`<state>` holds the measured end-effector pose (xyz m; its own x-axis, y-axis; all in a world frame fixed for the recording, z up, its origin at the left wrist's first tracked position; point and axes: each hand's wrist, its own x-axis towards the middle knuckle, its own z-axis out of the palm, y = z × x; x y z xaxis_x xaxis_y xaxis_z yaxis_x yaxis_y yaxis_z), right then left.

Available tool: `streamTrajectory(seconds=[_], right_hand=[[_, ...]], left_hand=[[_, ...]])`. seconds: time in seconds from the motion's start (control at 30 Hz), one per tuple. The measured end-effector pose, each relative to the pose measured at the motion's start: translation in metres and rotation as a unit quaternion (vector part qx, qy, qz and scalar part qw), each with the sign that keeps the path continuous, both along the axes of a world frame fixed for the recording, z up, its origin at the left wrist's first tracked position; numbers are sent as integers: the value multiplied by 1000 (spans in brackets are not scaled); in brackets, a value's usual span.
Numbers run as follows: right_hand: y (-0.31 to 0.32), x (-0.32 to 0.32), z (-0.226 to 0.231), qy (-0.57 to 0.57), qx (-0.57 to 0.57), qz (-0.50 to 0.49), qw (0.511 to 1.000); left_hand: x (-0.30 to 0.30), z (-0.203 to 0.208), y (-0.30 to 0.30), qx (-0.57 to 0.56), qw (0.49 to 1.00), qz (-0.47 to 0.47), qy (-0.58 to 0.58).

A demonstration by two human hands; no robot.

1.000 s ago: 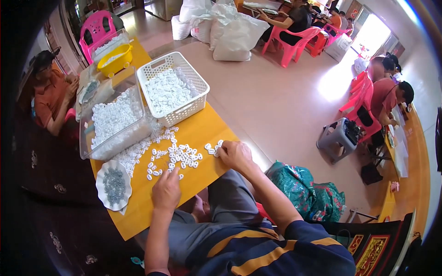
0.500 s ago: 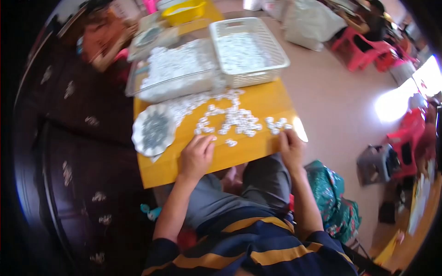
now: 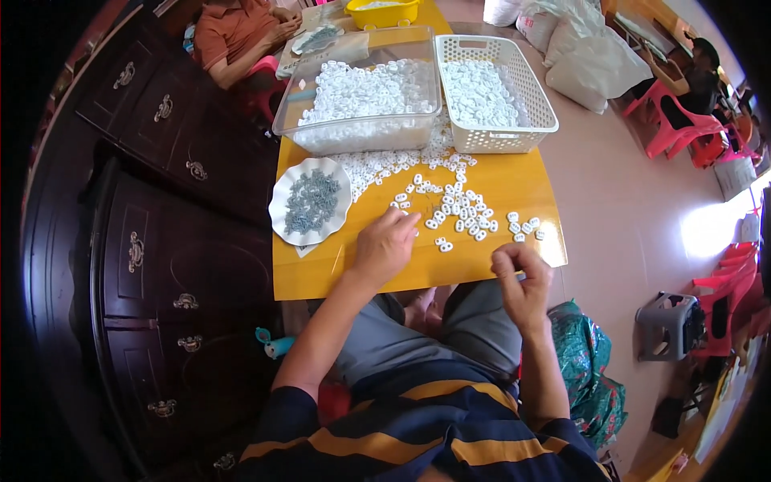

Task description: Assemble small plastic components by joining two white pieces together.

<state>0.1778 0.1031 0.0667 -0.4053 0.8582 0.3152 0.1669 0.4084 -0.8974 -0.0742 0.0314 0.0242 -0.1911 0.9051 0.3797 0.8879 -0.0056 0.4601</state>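
My left hand (image 3: 385, 247) is over the table's near part, fingers closed together, a bit of white showing beside the fingertips. Whether it grips that piece I cannot make out. My right hand (image 3: 526, 287) is curled at the table's near right edge, thumb against the index finger; anything inside is hidden. Beyond the hands lie loose small white plastic pieces (image 3: 463, 207), each with two dark holes. A smaller group of such pieces (image 3: 524, 226) sits just past my right hand. Left of my left hand, a white scalloped dish (image 3: 280, 190) holds many small grey metal-looking parts (image 3: 313, 201).
At the table's far side stand a clear bin (image 3: 353, 136) and a white perforated basket (image 3: 498, 141), both with white pieces. A dark drawer cabinet (image 3: 181, 241) borders the left. A person in an orange top (image 3: 233, 36) sits beyond. A green bag (image 3: 586, 377) stands lower right.
The view has shifted, so the table appears farther right. My right hand has drawn back from the small group of pieces toward me. My left hand stays about as far from the dish.
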Motion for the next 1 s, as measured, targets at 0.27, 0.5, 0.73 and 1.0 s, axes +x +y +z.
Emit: streamTrajectory(seconds=[0.27,0.5,0.73,1.0], right_hand=[[-15,-9,-15,-53,-4,66,996],[-6,-22,-22,-85,-8,37,996],[11,-54,-35,-219,95,30,971],[24,-78,-38,-311,116,58,942]], left_hand=[[7,-14,10,-32,998,-9,47],[9,-12,1,-31,997,-1,66],[18,-8,-25,-37,993,6,111],[30,-17,-40,-17,998,-11,67]])
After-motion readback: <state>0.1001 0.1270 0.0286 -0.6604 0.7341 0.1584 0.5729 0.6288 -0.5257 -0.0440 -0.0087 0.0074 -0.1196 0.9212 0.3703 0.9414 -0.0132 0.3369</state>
